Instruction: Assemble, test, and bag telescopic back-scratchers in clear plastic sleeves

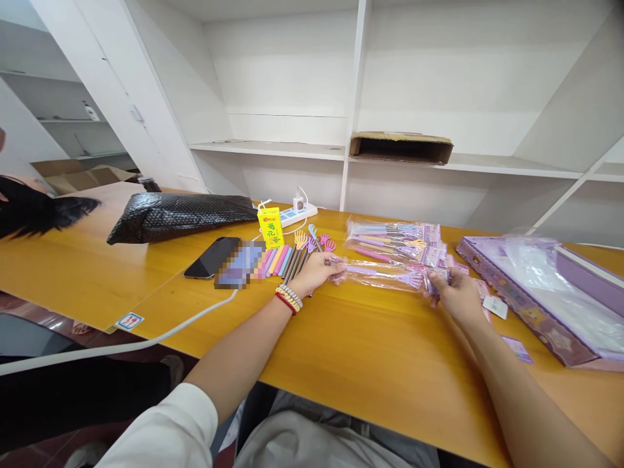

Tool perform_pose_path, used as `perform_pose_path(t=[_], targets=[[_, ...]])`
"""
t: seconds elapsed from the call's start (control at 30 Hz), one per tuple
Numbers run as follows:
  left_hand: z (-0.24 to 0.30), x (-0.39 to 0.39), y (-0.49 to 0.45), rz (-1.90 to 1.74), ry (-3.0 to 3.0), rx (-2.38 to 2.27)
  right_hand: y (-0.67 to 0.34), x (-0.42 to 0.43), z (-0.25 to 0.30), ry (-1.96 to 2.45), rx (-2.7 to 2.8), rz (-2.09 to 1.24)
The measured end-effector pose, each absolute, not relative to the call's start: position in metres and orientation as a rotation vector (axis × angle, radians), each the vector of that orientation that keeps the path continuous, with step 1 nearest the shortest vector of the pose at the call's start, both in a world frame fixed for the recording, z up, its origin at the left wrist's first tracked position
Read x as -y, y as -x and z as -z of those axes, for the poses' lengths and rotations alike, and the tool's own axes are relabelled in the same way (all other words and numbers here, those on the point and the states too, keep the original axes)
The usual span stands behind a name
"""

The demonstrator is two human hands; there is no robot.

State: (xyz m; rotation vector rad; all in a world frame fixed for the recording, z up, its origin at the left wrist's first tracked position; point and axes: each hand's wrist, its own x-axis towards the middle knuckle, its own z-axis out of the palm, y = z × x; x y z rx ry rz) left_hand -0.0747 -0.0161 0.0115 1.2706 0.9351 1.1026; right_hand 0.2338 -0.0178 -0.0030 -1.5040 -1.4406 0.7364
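Stretched between my hands is a clear plastic bag holding a lilac back scratcher (383,274), its hand-shaped end to the right. My left hand (314,273) pinches the bag's left end. At the other end, my right hand (451,289) grips the bag by the card. Just behind lies a pile of bagged back scratchers (394,240) with pink and purple cards. Left of my left hand are loose back scratcher heads (302,240) with dark rods, beside several pastel handles (279,261). A white tag (495,307) and a small purple card (517,350) lie right of my right hand.
A purple box (541,325) with clear bags inside stands at the right. On the left are a black phone (212,257), a yellow drink carton (271,227), a black wrapped parcel (182,218) and a power strip (299,213). A white cable (185,325) crosses the table's front edge.
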Motion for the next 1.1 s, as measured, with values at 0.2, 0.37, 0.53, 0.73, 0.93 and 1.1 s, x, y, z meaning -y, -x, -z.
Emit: perform_pose_path(t=[0.2, 0.37, 0.53, 0.73, 0.93, 1.1], targets=[[-0.009, 0.015, 0.077, -1.101, -1.283, -0.949, -0.234, 0.019, 0.003, 1.465, 1.424, -0.775], [-0.013, 0.018, 0.076, -1.121, -1.259, -0.951, -0.232, 0.02, 0.002, 1.402, 1.415, -0.775], [-0.017, 0.02, 0.073, -1.137, -1.24, -0.969, -0.234, 0.017, 0.007, 1.306, 1.333, -0.86], [-0.015, 0.02, 0.073, -1.13, -1.264, -0.962, -0.232, 0.017, 0.01, 1.283, 1.274, -0.95], [-0.012, 0.016, 0.076, -1.15, -1.246, -0.951, -0.23, 0.016, 0.014, 1.323, 1.36, -0.888], [-0.014, 0.015, 0.078, -1.169, -1.241, -0.988, -0.225, 0.019, 0.012, 1.275, 1.405, -0.914]])
